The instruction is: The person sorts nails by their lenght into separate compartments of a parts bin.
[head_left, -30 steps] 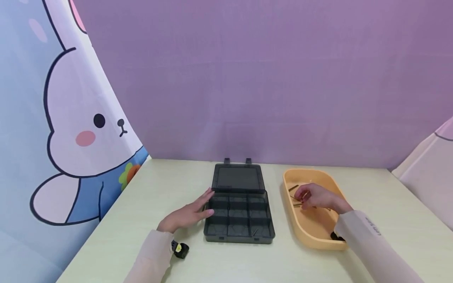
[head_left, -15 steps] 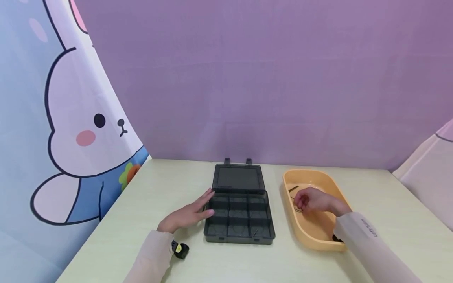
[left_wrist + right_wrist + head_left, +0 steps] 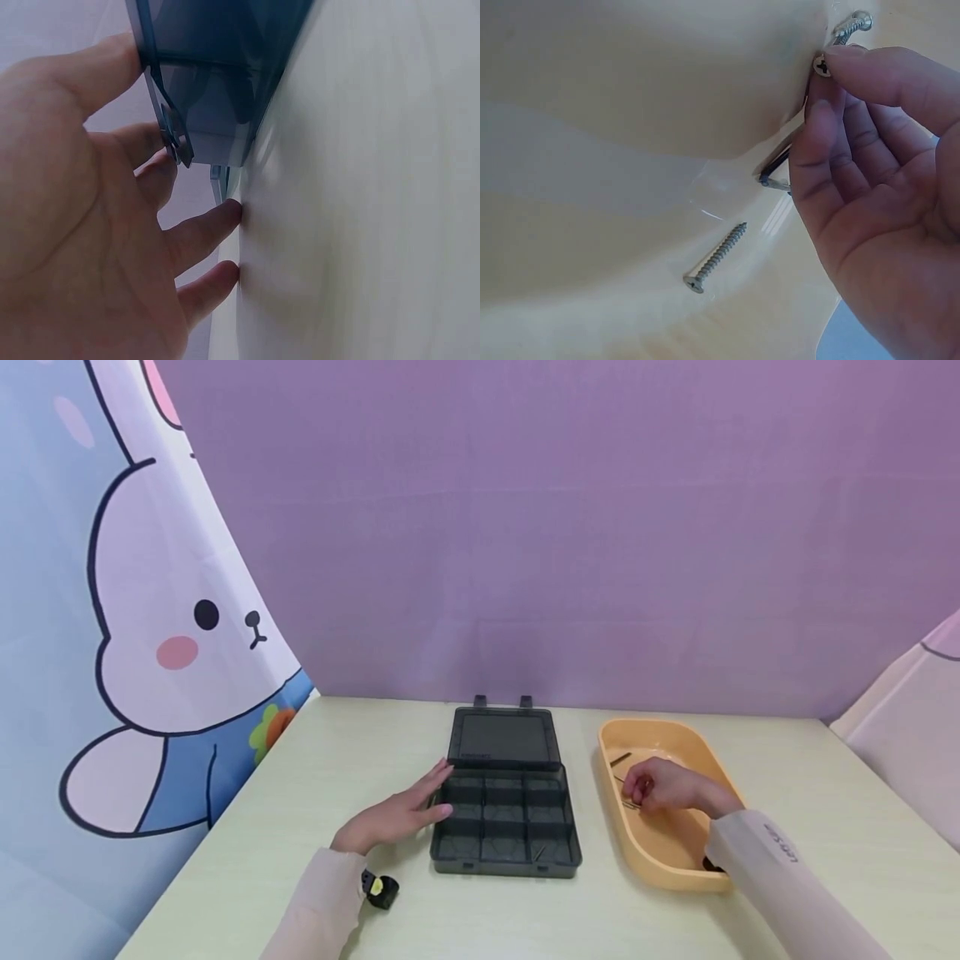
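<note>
My left hand [image 3: 396,817] lies along the left side of a dark translucent divided box [image 3: 504,867], thumb and fingertips at its rim, fingers nearly straight. The box's lid [image 3: 505,737] is flipped back, and a thin screw [image 3: 540,852] leans in the front right compartment. Over the orange tray [image 3: 637,852], my right hand [image 3: 667,785] has its thumb and fingers pinched on a screw; its cross-slotted head [image 3: 822,67] shows at the thumb tip in the right wrist view. Another screw [image 3: 716,259] lies on the tray, and one more [image 3: 853,26] shows beyond the thumb.
A dark slim piece [image 3: 621,759] rests at the tray's back left, and a dark metal piece [image 3: 774,166] sits partly behind the right fingers. A small black device [image 3: 382,891] is at the left wrist. A purple cloth [image 3: 510,527] hangs behind the table.
My right hand has shifted slightly toward me inside the tray, and its fingers have closed together low over the screws. The left hand and the box keep their places.
</note>
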### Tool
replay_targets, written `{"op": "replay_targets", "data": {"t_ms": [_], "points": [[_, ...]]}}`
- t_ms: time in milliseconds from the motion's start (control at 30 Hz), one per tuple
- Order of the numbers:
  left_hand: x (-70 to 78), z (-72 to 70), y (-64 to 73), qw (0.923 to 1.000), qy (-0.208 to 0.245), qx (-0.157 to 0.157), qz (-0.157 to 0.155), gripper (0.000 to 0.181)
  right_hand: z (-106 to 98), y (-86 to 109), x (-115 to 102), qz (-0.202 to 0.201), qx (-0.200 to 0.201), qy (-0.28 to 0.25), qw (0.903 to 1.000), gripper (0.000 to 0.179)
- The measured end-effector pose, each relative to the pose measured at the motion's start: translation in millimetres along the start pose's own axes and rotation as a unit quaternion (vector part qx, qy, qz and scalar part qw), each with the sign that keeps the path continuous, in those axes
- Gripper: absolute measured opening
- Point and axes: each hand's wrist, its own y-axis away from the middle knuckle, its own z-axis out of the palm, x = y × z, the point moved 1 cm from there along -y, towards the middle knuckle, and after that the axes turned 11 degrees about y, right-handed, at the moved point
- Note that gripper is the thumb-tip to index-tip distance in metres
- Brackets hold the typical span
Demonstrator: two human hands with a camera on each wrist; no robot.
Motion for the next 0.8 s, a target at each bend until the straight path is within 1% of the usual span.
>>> {"op": "replay_targets", "data": {"t_ms": [133, 367, 600, 800], "points": [[-0.8, 0.3, 0.3, 1.0, -0.002, 0.002, 0.0, 0.069, -0.2, -0.5, 0.4, 0.004, 0.0, 0.018, 0.9998, 0.025], [-2.1, 0.5, -2.6, 0.9999, -0.005, 0.008, -0.005, 0.068, -0.1, -0.3, -1.3, 0.004, 0.001, 0.023, 0.9997, 0.025], [-3.1, 1.2, -3.8, 1.0, 0.004, 0.0, -0.001, 0.068, 0.6, 0.6, -0.6, 0.02, 0.0, 0.041, 0.9989, 0.023], [-4.6, 1.0, -4.0, 1.0, -0.001, 0.005, 0.003, 0.069, 0.8, -1.1, 0.2, 0.014, 0.007, 0.053, 0.9985, 0.022]]}}
